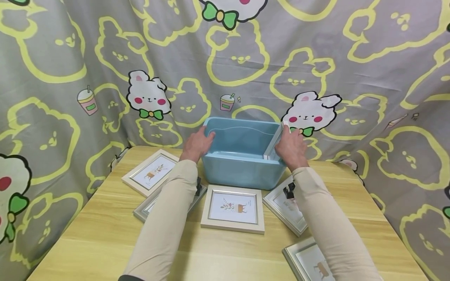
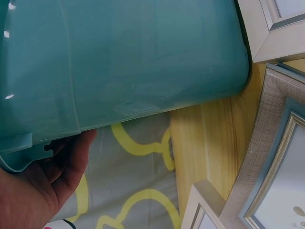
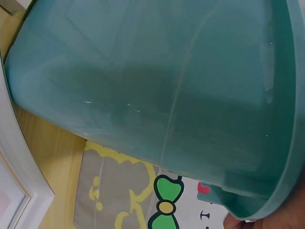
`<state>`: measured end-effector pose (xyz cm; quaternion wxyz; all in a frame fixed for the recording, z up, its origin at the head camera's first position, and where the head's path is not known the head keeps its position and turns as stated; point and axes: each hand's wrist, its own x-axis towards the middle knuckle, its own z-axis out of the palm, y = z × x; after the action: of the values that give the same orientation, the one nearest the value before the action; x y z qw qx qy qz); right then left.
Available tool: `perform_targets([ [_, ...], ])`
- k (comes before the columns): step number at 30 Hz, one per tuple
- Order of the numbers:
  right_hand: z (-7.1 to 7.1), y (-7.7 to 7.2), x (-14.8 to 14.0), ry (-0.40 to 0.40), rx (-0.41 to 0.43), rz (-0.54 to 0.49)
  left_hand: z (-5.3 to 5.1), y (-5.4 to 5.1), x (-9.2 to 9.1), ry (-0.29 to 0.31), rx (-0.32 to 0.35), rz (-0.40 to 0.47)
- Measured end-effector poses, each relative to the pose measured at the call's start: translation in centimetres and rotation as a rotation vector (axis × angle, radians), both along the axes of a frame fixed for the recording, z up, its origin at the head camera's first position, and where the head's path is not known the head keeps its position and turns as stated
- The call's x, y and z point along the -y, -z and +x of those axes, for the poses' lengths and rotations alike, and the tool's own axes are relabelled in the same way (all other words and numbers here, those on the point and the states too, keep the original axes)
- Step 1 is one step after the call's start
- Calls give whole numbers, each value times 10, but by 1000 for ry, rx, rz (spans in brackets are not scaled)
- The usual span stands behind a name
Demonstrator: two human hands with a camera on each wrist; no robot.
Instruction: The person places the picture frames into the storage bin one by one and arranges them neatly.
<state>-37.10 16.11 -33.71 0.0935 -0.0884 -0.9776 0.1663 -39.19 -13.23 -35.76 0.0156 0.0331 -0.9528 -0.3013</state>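
A blue plastic bin [image 1: 244, 172] stands at the back of the table. My left hand [image 1: 197, 145] grips its left end, the fingers curled under the rim lip, as the left wrist view shows on the bin's wall [image 2: 143, 62]. At the opposite end my right hand [image 1: 292, 149] holds the rim, its thumb near the top of a light picture frame [image 1: 273, 145] that stands inside against the right wall. In the right wrist view only a bit of that hand [image 3: 281, 214] shows under the rim; most of its fingers are hidden.
Several picture frames lie around the bin on the wooden table [image 1: 225, 257]: a cream frame [image 1: 233, 230] in front, another cream frame [image 1: 131, 183] at left, a grey one [image 1: 140, 214] partly under my left arm, and silver ones [image 1: 299, 230] at right. A patterned curtain [image 1: 242, 93] hangs behind.
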Motion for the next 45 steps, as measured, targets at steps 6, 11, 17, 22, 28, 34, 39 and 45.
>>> perform_targets([
  [6,0,0,3,-1,12,26,1,-1,1,-2,0,5],
  [11,1,1,4,9,10,36,1,-2,1,-1,8,3],
  [17,4,-2,3,0,46,52,0,-2,1,-10,12,14],
  [22,9,-5,1,-31,47,47,-1,-1,0,-14,22,14],
  [28,13,-6,-2,-41,18,25,0,-1,0,-11,14,7],
  [34,16,-6,-5,-50,14,-7,-1,0,-1,-7,6,2],
  [39,15,-5,-8,-60,-3,-8,-1,-1,-1,-2,-1,1],
  [45,12,-1,-12,-84,-33,3,0,-1,-1,-12,5,11],
])
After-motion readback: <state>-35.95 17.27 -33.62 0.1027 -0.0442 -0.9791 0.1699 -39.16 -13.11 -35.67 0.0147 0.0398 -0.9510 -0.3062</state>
